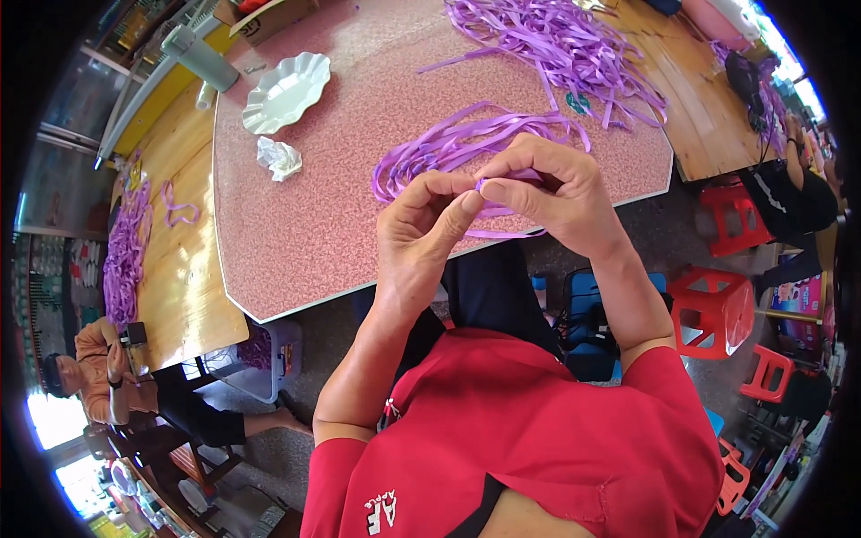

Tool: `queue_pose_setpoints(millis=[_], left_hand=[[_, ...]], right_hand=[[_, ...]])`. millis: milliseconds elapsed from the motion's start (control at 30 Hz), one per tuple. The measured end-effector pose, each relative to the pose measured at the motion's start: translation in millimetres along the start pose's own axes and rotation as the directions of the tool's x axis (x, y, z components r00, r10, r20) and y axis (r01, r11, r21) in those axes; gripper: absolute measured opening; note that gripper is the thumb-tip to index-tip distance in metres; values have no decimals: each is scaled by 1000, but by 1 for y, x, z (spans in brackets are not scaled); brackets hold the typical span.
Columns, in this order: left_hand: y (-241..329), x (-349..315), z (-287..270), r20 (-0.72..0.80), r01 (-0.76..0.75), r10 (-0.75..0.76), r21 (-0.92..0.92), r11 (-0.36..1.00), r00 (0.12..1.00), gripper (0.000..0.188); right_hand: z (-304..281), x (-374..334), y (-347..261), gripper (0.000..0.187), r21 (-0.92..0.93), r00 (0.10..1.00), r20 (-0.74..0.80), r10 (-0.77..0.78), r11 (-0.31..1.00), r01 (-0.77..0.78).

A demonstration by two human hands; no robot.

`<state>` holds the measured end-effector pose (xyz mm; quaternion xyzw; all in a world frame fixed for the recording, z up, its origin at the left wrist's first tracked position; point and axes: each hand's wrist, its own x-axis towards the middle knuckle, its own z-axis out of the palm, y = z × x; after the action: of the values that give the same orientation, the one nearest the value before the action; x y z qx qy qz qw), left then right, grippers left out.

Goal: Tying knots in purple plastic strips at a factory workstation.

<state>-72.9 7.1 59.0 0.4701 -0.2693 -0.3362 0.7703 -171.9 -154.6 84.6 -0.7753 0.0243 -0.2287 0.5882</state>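
Observation:
Over the near edge of the pink speckled table (pixel 296 242), my left hand (pixel 421 215) and my right hand (pixel 552 188) meet at the fingertips. Both pinch a narrow purple ribbon (pixel 482 184); the exact spot between the fingers is mostly covered. Part of the ribbon dangles below my right hand. Just behind my hands lies a looped bundle of purple ribbons (pixel 421 152). Farther back on the right spreads a larger tangled heap of purple ribbons (pixel 556 45).
A scalloped pale plate (pixel 289 92), a crumpled white tissue (pixel 279 159) and a grey-green tumbler (pixel 198 56) are at the back left. More purple ribbon (pixel 128 251) lies on the left wooden table, where another person (pixel 103 368) sits. Red stools (pixel 713 309) stand at the right.

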Motion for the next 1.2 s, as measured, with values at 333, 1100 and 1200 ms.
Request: queue_pose_setpoints(millis=[333, 1100, 1200], left_hand=[[4, -1, 3, -21, 54, -54, 11, 998, 998, 11], [1, 2, -5, 39, 39, -37, -68, 997, 999, 12], [-1, 3, -5, 44, -2, 4, -42, 999, 999, 12]], right_hand=[[-12, 6, -7, 12, 210, 967, 143, 212, 948, -239], [-11, -2, 10, 16, -6, 974, 74, -215, 976, 216], [-2, -6, 2, 14, 83, 996, 36, -78, 994, 75]])
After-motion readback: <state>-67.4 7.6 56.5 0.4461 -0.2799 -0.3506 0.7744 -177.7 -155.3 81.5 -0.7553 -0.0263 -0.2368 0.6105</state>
